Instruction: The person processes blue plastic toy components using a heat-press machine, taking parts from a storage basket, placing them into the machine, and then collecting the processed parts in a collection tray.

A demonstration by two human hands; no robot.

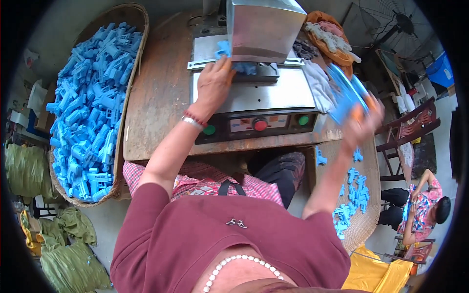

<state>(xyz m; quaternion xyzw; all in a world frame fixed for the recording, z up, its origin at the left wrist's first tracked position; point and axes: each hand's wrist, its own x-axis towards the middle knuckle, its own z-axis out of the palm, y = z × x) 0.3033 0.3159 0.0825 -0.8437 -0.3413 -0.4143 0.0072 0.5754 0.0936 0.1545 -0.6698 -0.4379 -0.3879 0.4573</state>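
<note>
My left hand (213,84), with bracelets at its wrist, is at the left side of the machine's metal head (264,29). Its fingers are closed on a blue plastic toy pistol (223,48). Another blue piece (246,68) sits on the dark block under the head, partly hidden. My right hand (362,121) is raised beyond the machine's right edge and smeared by motion. Orange coverings show on its fingers, which close around a long, blurred blue plastic toy pistol part (348,90). Whether that is one piece or more I cannot tell.
A long woven basket (132,93) heaped with blue toy pistols stands left of the wooden table (156,97). A lower woven tray (372,195) at the right holds several more. Push buttons (260,124) line the machine's front. Another person (422,205) sits at the far right.
</note>
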